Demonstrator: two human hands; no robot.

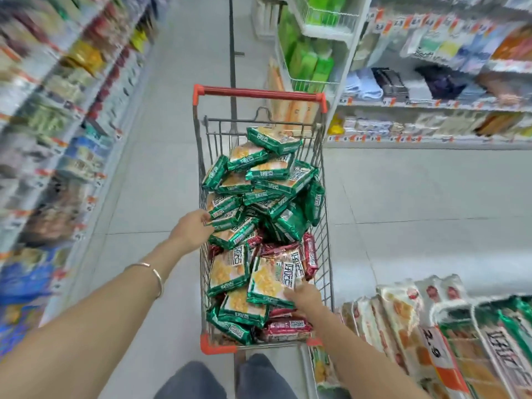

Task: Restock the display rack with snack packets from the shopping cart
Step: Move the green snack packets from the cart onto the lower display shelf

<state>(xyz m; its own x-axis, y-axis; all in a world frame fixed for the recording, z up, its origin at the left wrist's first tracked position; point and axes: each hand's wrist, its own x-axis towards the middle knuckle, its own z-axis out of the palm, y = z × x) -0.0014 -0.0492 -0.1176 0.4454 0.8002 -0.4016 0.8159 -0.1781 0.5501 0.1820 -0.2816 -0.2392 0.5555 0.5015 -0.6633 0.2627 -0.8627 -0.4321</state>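
A wire shopping cart (pixel 260 93) with red corners stands in the aisle in front of me, piled with several green snack packets (pixel 270 174) and a few red ones (pixel 288 329). My left hand (pixel 192 228) reaches over the cart's left rim and its fingers curl onto a green packet (pixel 230 236) in the pile. My right hand (pixel 304 298) grips the lower corner of another green packet (pixel 269 283) near the cart's right side. The display rack (pixel 431 332) at the lower right holds rows of upright snack packets.
Stocked shelves (pixel 57 125) line the left of the aisle, blurred. On the right stand shelves with folded cloth items (pixel 403 82) and wire baskets of green packs (pixel 311 61). Grey tiled floor (pixel 417 197) lies open to the right of the cart. My knees show at the bottom.
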